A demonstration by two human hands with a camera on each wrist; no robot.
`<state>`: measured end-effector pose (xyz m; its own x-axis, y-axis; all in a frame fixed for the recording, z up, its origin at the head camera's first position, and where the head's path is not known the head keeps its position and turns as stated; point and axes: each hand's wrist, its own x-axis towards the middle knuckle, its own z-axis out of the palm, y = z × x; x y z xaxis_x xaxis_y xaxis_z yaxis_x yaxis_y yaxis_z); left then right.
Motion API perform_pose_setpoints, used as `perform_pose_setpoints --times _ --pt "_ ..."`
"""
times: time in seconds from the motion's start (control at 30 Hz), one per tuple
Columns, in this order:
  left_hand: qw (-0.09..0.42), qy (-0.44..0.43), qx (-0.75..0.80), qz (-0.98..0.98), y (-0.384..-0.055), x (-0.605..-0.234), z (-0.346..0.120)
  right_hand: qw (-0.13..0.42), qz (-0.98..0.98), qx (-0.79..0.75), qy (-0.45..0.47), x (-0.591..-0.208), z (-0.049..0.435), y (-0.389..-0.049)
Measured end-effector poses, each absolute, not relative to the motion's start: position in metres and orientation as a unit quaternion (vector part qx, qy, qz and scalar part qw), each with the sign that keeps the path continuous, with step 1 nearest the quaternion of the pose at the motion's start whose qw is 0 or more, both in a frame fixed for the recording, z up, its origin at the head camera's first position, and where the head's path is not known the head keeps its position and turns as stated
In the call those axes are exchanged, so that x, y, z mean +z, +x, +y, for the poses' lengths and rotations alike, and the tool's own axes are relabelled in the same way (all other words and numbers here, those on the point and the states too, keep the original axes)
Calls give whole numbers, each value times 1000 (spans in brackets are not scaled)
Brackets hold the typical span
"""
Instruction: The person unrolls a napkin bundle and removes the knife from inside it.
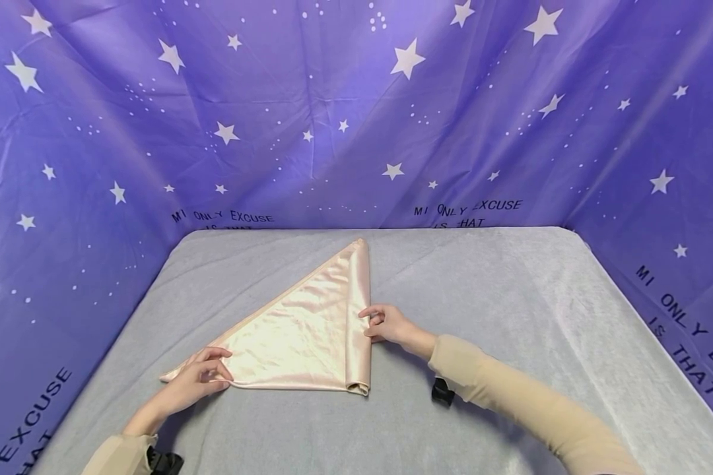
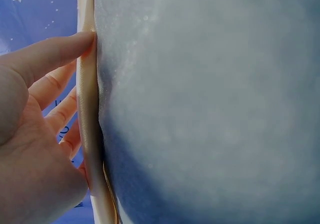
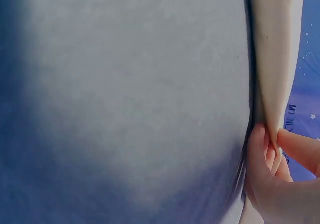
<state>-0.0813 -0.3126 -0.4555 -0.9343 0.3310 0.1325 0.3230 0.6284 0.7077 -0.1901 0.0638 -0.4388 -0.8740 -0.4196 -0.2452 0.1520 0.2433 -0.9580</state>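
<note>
A shiny pale-pink satin cloth (image 1: 291,330) lies folded into a triangle, its right side turned over into a flat rolled strip (image 1: 359,297). My right hand (image 1: 390,324) pinches the outer edge of that strip about halfway along; the right wrist view shows the fabric (image 3: 277,59) caught between thumb and fingers. Over the cloth's left corner rests my left hand (image 1: 193,382), fingers loosely spread on top. In the left wrist view its thumb (image 2: 75,47) touches the cloth's front edge (image 2: 89,109).
A grey plush cover (image 1: 511,316) spreads over the table under the cloth. Purple curtains (image 1: 309,99) with white stars and black lettering hang behind and at both sides. Beige sleeves (image 1: 511,402) cover the arms, with a black strap device (image 1: 442,392) at each wrist.
</note>
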Motion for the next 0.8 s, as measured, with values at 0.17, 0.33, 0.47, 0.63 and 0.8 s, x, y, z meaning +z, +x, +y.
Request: perform_pose_setpoints --times 0.17,0.33,0.47,0.63,0.8 --pt "6 182 389 903 -81 -456 -313 241 763 -596 -61 -436 64 -189" --pt "7 173 380 908 -82 -458 -313 244 768 -589 -50 -438 65 -190" --pt "6 177 382 907 -82 -460 -314 241 770 -588 -47 -441 66 -192" --pt "7 173 383 907 -82 -460 -314 248 764 -593 -48 -445 67 -194" --pt "13 174 384 907 -82 -457 -314 260 770 -581 -52 -441 68 -196"
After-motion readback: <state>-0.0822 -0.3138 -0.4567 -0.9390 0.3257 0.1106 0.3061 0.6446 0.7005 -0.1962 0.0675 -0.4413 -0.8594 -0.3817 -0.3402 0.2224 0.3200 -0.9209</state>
